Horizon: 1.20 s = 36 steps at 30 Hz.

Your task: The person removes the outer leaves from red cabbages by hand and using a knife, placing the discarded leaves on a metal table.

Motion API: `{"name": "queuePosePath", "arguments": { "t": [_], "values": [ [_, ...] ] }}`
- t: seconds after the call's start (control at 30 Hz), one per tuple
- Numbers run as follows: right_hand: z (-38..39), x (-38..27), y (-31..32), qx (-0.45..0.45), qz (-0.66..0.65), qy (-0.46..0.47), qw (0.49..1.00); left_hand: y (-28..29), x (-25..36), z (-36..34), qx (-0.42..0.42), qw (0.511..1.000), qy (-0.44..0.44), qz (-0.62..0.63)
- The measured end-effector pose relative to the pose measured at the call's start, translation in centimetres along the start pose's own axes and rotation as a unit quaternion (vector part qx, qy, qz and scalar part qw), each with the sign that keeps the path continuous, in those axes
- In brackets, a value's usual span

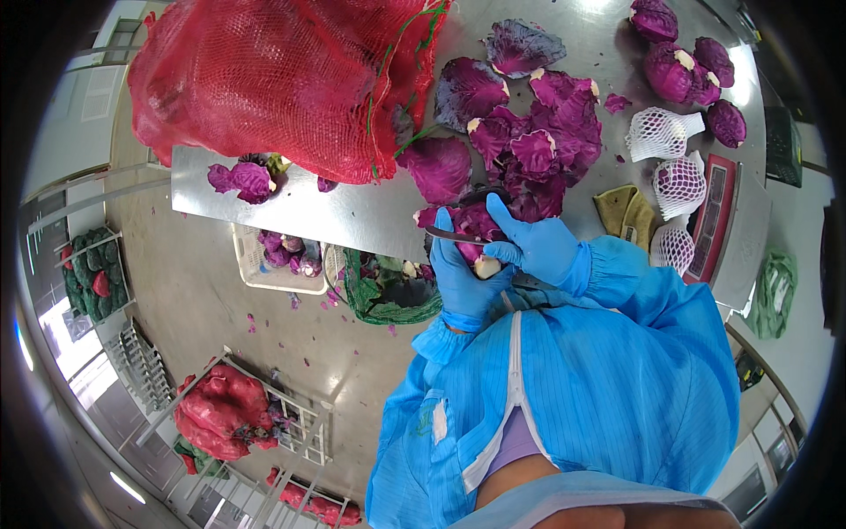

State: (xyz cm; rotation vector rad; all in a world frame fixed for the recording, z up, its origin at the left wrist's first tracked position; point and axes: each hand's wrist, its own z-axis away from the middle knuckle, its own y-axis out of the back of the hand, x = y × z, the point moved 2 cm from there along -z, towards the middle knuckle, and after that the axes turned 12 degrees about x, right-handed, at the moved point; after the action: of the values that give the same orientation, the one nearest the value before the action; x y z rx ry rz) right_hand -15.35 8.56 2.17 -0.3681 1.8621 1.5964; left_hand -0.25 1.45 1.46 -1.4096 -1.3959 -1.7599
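While gloved left hand (460,280) grips round purple cabbage (476,231), thin knife blade (458,235)

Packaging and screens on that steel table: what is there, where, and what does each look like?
Red mesh sack: far left of the table, big, bulging.
White foam net sleeves: three at the right, each wrapped round a purple cabbage.
Scale: right edge, beside the sleeves, flat, with a red display panel too small to read.
Green mesh bag: below the table edge, open, by the left hand.
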Motion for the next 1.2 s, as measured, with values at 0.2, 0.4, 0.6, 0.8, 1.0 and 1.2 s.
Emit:
{"name": "queuePosePath", "arguments": {
  "t": [0.2,0.4,0.6,0.8,1.0,1.2],
  "values": [
    [-2.6,-2.1,3.4,-0.215,-0.057,-0.066,0.973,0.9,-0.6,-0.6,-0.056,0.996,-0.046,-0.053],
    [-5.4,-1.6,1.9,-0.132,0.007,0.163,0.978,1.0,-0.8,-0.6,-0.046,0.996,-0.053,-0.061],
    [-11.5,8.1,0.8,0.152,0.034,-0.044,0.987,0.9,1.2,-0.3,-0.074,0.991,-0.078,-0.079],
    [-2.0,3.4,1.4,-0.005,-0.349,-0.227,0.909,1.9,-2.5,2.3,0.029,0.976,0.105,0.187],
    [-1.5,2.2,-1.0,-0.178,-0.408,-0.354,0.822,2.2,-3.4,2.2,0.016,0.991,0.054,0.118],
    [0.1,2.8,-3.3,0.021,-0.143,-0.001,0.99,1.9,-2.7,2.0,0.021,0.988,0.056,0.139]
  ]
}}
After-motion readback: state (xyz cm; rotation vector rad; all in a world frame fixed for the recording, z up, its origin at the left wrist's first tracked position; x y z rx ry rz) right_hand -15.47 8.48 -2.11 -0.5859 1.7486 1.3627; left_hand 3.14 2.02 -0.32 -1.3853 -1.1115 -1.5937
